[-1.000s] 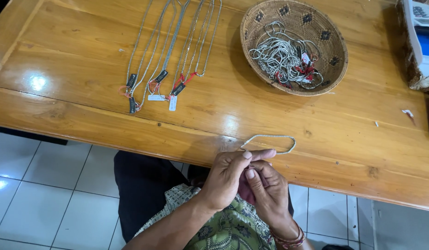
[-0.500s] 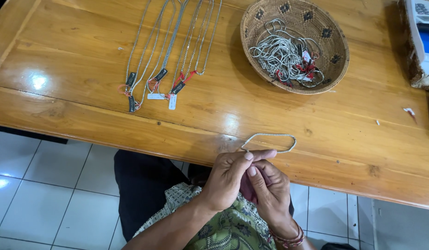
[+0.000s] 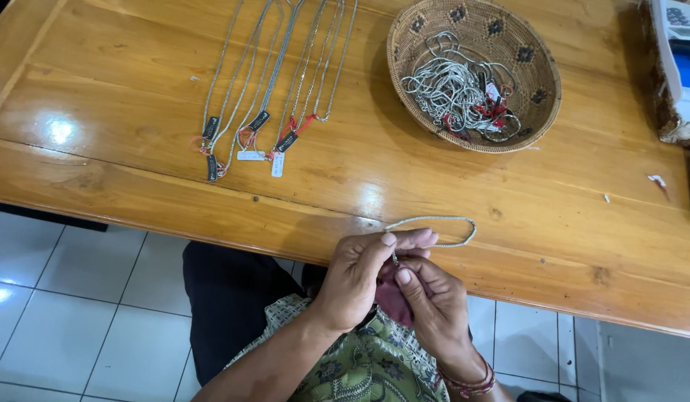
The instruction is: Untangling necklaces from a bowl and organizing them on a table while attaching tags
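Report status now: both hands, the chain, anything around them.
Left hand and right hand both pinching thin silver chain loop at wooden table edge. Round woven basket and tagged chains lie apart, beyond.

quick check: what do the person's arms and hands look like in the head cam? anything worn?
Both forearms are bare, no sleeves in view. The left hand has no ring, watch or band that shows. The right hand has a stack of thin reddish bead bracelets at the wrist. No gloves. Nails are short and unpainted. Below the arms is a green patterned garment.
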